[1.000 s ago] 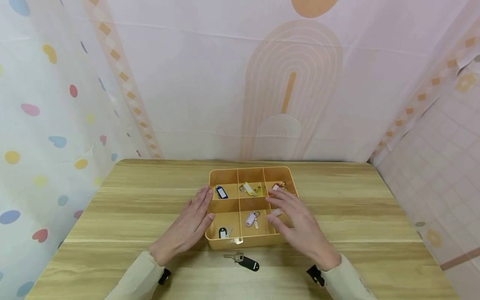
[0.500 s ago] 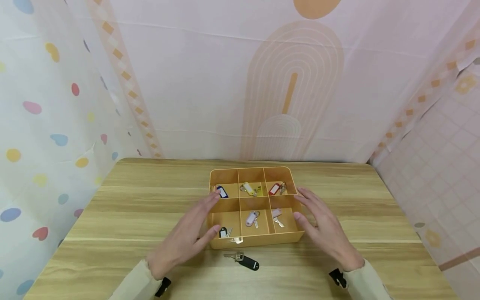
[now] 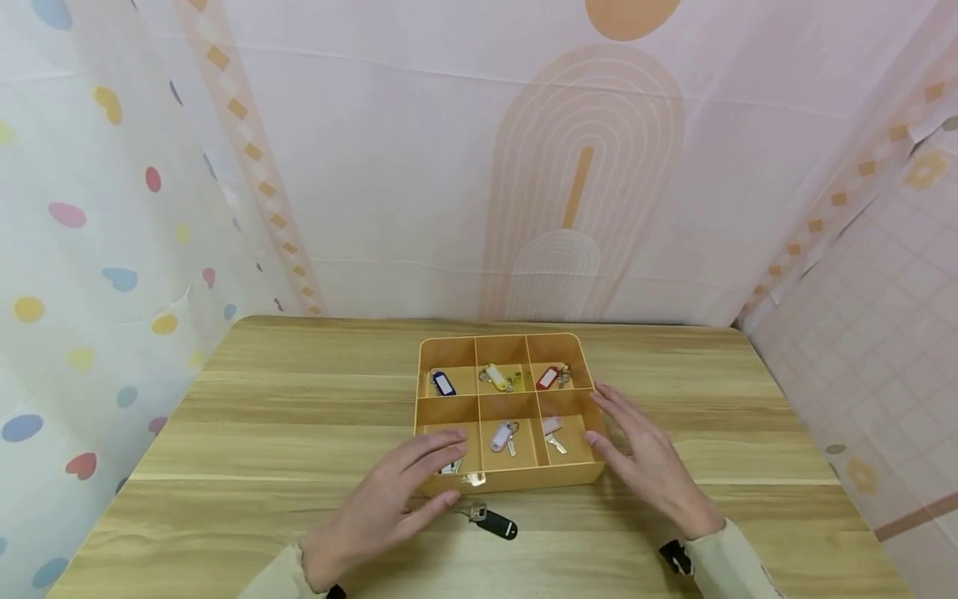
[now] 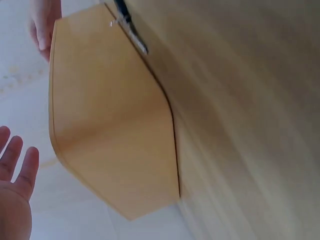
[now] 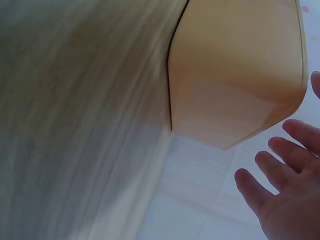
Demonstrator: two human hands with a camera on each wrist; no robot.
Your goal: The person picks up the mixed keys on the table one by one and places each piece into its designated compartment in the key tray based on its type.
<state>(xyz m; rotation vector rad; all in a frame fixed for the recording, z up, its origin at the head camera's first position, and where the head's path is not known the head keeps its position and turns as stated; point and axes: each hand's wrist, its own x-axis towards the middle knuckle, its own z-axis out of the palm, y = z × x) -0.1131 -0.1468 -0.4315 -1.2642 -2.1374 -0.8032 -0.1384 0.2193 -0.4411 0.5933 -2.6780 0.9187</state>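
A yellow-orange divided box [image 3: 524,480] holds tagged keys in its compartments. Along the back row lie a blue key tag [image 3: 443,383], a yellow key tag [image 3: 496,378] and a red key tag [image 3: 548,378]. A pale lilac key tag [image 3: 500,438] and a pink key tag [image 3: 552,425] are in the front row. My left hand [image 3: 389,503], fingers relaxed, hovers over the near left corner and covers most of the front-left compartment. Beside the right wall is my right hand [image 3: 659,466], fingers spread, holding nothing. A key with a black tag [image 3: 496,524] lies before the box.
The box stands on a wood-grain table [image 3: 299,416]. A patterned cloth [image 3: 374,166] hangs behind the table's back edge and along both sides.
My right hand has drawn back from above the right compartments to the box's right side. My left hand has come from the left side toward the near left corner.
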